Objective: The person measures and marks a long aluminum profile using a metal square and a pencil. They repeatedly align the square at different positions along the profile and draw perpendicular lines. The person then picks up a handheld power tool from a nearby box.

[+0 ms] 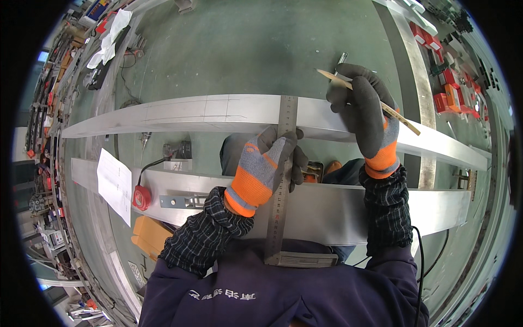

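Observation:
My left hand [260, 169], in a grey and orange work glove, is closed around the long graduated blade of a steel try square [278, 212]. The square's thick stock [308, 260] lies close to my chest, and the blade's far end rests across a long silver metal bar [180, 111]. Thin marked lines cross that bar left of the blade. My right hand [364, 111], gloved alike, is raised over the bar's right part. A wooden pencil [404, 120] is held between its fingers, its sharpened end pointing up and left, apart from the bar.
A second wide metal bar [332, 215] runs nearer to me. On its left lie a paper sheet [114, 182], a red tape measure [141, 197] and a slotted metal plate [182, 202]. A power drill [178, 150] shows between the bars. Red boxes [451, 98] stand at right.

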Available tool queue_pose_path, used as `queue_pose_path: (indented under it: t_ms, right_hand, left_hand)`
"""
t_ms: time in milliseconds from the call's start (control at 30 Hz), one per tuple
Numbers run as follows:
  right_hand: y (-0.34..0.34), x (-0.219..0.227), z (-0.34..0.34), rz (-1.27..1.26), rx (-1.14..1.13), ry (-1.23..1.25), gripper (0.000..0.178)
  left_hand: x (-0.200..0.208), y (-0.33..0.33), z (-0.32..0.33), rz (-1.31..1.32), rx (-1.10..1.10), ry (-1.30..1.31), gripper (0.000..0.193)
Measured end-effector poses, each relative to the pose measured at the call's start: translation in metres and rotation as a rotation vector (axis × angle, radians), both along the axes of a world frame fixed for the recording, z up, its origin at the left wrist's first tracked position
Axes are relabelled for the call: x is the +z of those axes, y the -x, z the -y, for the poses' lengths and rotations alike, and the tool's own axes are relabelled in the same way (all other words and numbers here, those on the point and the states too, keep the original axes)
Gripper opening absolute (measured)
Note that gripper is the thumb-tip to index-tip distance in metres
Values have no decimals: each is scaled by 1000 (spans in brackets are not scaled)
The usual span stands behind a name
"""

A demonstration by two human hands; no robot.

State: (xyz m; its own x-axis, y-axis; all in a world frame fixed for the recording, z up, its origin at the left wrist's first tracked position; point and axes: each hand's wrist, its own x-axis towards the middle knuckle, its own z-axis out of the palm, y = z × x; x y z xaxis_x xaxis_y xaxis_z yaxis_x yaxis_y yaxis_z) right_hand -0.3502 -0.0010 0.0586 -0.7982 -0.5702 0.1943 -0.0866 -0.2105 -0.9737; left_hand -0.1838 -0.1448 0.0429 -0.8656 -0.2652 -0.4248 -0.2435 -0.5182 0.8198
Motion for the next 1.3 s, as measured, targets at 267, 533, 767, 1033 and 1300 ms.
queue_pose_path:
  t_ms: [267,533,767,1033,1300]
  right_hand:
    - [1,-6,1,-191,-2,-87,34]
    - [6,-8,-6,-142,66,-84,29]
    - [0,-2,0,-366,-7,-69,19]
    - [5,-10,-5,-420,137,-103,14]
    - [2,-12,-4,-412,162,-159,15]
  left_hand:
    - [4,2,-2,19,3,36,33]
    - [5,2,-3,29,6,42,30]
    - [8,4,-2,34,-23,86,33]
    - [8,3,-2,28,1,2,32]
    - [8,3,-3,40,-3,48,34]
